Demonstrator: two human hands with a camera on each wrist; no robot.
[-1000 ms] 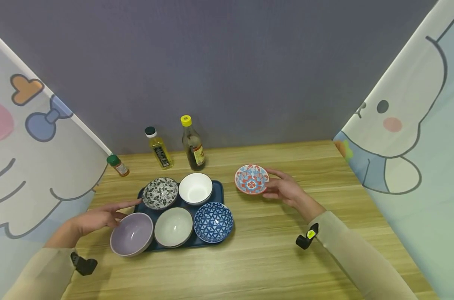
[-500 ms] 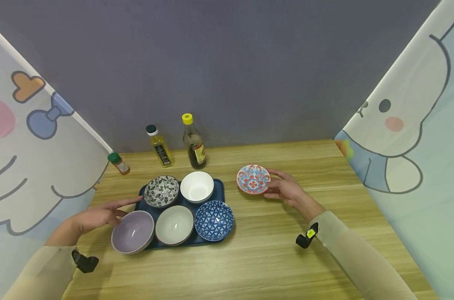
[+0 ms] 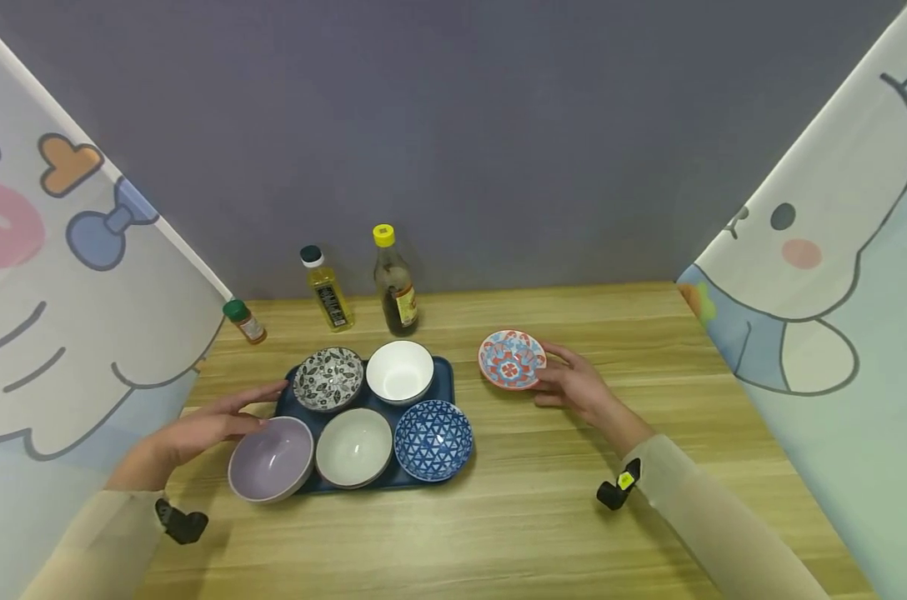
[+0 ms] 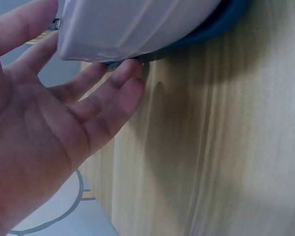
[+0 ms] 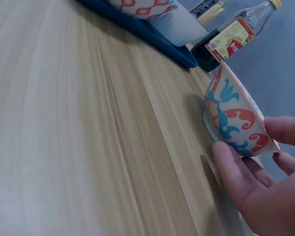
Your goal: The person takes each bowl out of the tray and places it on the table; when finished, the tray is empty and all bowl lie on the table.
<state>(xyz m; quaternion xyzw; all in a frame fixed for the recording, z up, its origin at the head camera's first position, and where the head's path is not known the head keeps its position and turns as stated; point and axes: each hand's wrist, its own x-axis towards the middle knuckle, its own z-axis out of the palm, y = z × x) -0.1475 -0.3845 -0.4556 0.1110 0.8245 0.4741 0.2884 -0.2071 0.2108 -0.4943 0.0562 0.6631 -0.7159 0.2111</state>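
My right hand (image 3: 573, 386) pinches a small bowl (image 3: 509, 360) with a red and blue pattern, right of the tray. In the right wrist view, one finger lies at its rim and other digits at its foot, close over the wood. My left hand (image 3: 198, 433) is at the left end of a dark blue tray (image 3: 384, 483), fingers loosely extended. Its thumb is at the rim of a purple bowl (image 3: 271, 460); its index fingertip is near a black-and-white leaf-patterned bowl (image 3: 328, 380). From the left wrist, several fingertips (image 4: 130, 93) show beneath the purple bowl (image 4: 137, 29).
Also on the tray are a white bowl (image 3: 400, 372), a cream bowl (image 3: 354, 447) and a blue triangle-patterned bowl (image 3: 433, 441). Behind stand a green-capped jar (image 3: 244, 322), an oil bottle (image 3: 328, 290) and a yellow-capped dark sauce bottle (image 3: 397, 287), before a grey wall (image 3: 536, 150).
The head view has shifted slightly. My left thumb and fingers have changed position a little around the purple bowl and tray end. My right hand keeps the patterned bowl in nearly the same place.
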